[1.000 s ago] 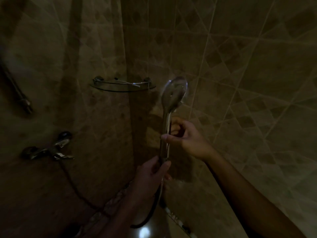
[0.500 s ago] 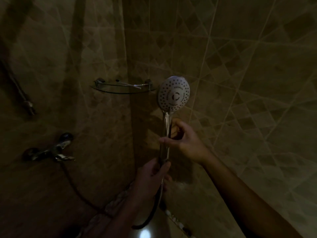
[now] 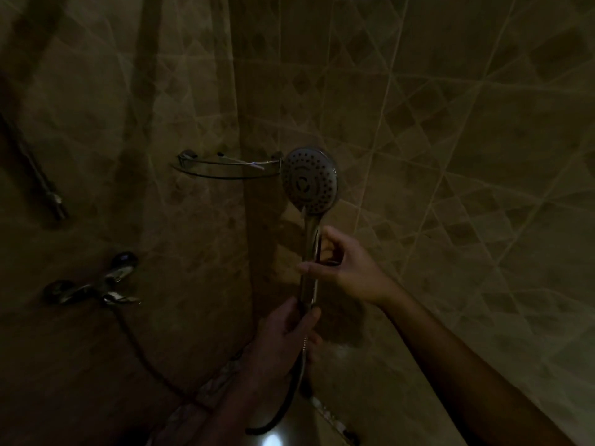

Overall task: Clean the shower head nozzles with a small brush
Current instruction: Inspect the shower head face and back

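Chrome handle sits in both your grips: left hand curled round its lower end, right hand pinching it higher up; the shower head stands upright above, nozzles facing you; hold firm with the left and free the right for a brush; the thin stick on the glass shelf may be one, though it's too dim to tell.
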Tool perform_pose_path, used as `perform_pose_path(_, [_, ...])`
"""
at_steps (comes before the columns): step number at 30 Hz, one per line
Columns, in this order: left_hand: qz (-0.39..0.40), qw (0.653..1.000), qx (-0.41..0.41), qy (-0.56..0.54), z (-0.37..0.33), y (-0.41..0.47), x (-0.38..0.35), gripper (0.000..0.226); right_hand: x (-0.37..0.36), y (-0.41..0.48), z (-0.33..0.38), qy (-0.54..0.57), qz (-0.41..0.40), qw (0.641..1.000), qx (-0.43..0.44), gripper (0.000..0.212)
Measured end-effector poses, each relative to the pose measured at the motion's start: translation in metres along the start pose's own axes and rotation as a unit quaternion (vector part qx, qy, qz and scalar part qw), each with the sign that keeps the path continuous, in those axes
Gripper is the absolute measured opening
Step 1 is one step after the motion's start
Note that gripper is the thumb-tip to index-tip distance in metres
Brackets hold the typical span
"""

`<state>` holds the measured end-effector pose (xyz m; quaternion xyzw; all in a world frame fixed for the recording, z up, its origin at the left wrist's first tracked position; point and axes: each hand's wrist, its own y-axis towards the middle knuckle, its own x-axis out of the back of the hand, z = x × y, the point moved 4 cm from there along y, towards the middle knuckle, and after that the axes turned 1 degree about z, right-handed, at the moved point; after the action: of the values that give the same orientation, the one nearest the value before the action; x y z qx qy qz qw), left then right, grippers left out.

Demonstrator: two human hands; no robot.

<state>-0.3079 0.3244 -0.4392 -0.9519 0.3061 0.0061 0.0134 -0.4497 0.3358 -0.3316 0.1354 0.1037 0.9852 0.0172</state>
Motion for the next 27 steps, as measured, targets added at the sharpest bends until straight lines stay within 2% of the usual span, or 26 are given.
perform_pose_path(4, [-0.001, 1.000, -0.001, 0.002, -0.003, 0.000, 0.001, 0.006, 0.002, -0.001, 0.003, 0.079, 0.019, 0.997, -0.014, 0.044])
perform_pose_path(7, [-0.007, 1.000, 0.006, 0.024, -0.001, 0.001, 0.003, 0.026, 0.003, -0.002, 0.004, 0.057, 0.008, 0.998, -0.009, 0.043])
perform_pose_path(10, [0.012, 1.000, 0.016, 0.003, -0.002, -0.002, -0.002, 0.007, 0.001, -0.002, 0.004, 0.031, 0.009, 0.999, -0.004, 0.046])
perform_pose_path(15, [0.027, 1.000, 0.009, -0.007, -0.010, -0.005, -0.003, 0.016, 0.003, -0.005, 0.000, 0.049, 0.035, 0.998, -0.025, 0.045])
perform_pose_path(19, [0.027, 1.000, -0.001, 0.001, -0.011, -0.005, -0.003, 0.017, -0.001, -0.004, 0.003, 0.049, 0.003, 0.999, -0.020, 0.045])
perform_pose_path(22, [0.020, 1.000, -0.004, 0.002, -0.009, -0.005, -0.001, 0.013, -0.002, -0.002, 0.004, 0.000, -0.006, 1.000, -0.012, 0.037])
perform_pose_path(25, [0.020, 1.000, -0.002, 0.001, -0.010, -0.005, 0.000, 0.011, 0.000, -0.004, 0.007, -0.003, 0.016, 1.000, -0.020, 0.025])
perform_pose_path(27, [0.019, 1.000, 0.002, -0.001, -0.011, -0.006, 0.000, 0.011, 0.002, -0.004, 0.005, 0.014, 0.020, 0.999, -0.028, 0.033])
